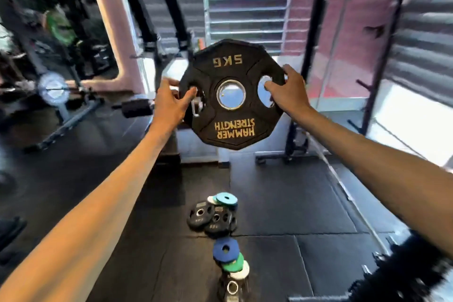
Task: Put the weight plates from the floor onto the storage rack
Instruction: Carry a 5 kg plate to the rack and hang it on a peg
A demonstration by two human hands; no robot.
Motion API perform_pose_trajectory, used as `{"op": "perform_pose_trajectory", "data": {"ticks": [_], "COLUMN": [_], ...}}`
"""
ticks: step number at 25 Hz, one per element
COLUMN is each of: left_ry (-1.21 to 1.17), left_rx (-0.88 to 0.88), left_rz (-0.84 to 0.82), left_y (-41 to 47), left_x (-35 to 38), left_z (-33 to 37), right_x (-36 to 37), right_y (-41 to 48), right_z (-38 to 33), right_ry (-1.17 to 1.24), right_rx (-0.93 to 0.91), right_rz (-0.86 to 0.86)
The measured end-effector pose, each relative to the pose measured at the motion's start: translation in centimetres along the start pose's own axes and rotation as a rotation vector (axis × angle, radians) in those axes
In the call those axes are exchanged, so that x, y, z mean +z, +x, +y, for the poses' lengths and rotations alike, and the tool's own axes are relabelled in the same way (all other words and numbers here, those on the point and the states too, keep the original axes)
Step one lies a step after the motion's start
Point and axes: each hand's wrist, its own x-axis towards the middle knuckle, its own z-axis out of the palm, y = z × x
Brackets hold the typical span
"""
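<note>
Setting: gym corner with dark rubber floor mats (282, 203); most of the background is motion-blurred.
Plate: black 5 KG weight plate (234, 115), roughly upright, face toward me. Lettering reads upside down, "5 KG" at the top and "HAMMER STRENGTH" at the bottom. The centre hole is steel-ringed.
Plate location: up in the air at arm's length between both hands, well above the floor.
Left hand (169, 103): grips the left rim, with the thumb across the face beside the left grip opening and the fingers behind.
Right hand (285, 92): grips the right rim, with the thumb in the right grip opening and the fingers curled over the outer edge.
Far pile (213, 218): small black plates overlapping on the mat below the held plate, with a light blue disc (226, 198) on top.
Near stack (232, 287): closer to me, with a dark blue disc (225, 250) over a green disc (232, 263); the lower items are blurred.
Right side: black upright frame (311, 32), apart from the plate.
Behind plate: pale horizontal wall bars (245, 2).
Left background: blurred machine with a green plate (60, 28).
</note>
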Motion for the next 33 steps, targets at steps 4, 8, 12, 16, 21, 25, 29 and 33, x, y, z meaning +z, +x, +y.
{"op": "perform_pose_trajectory", "data": {"ticks": [4,8,12,16,21,25,29,33], "left_ry": [-0.144,-0.319,-0.479,-0.668,-0.84,-0.897,-0.966,-1.045], "left_rx": [0.141,0.249,0.374,0.397,0.406,0.471,0.463,0.458], "left_rz": [-0.157,-0.322,-0.454,-0.599,-0.778,-0.88,-0.934,-0.984], "left_y": [-1.4,-5.6,-12.0,-22.0,-32.0,-37.2,-40.3,-41.1], "left_x": [4.9,13.3,23.5,33.3,42.8,47.9,52.9,58.8], "left_z": [6.9,14.7,22.7,31.0,40.6,46.6,50.1,52.2], "right_x": [-11.0,-23.2,-35.9,-48.8,-62.4,-69.1,-74.0,-77.8], "right_y": [-3.9,-8.6,-14.5,-21.2,-28.0,-31.6,-32.9,-31.4], "right_z": [-2.9,-3.8,-3.4,-2.4,-2.4,-2.0,-0.2,3.5], "right_ry": [-0.08,-0.186,-0.274,-0.407,-0.534,-0.599,-0.632,-0.625], "right_rx": [0.006,0.019,0.064,0.109,0.132,0.151,0.141,0.135], "right_rz": [0.22,0.432,0.642,0.842,1.019,1.127,1.198,1.242]}}
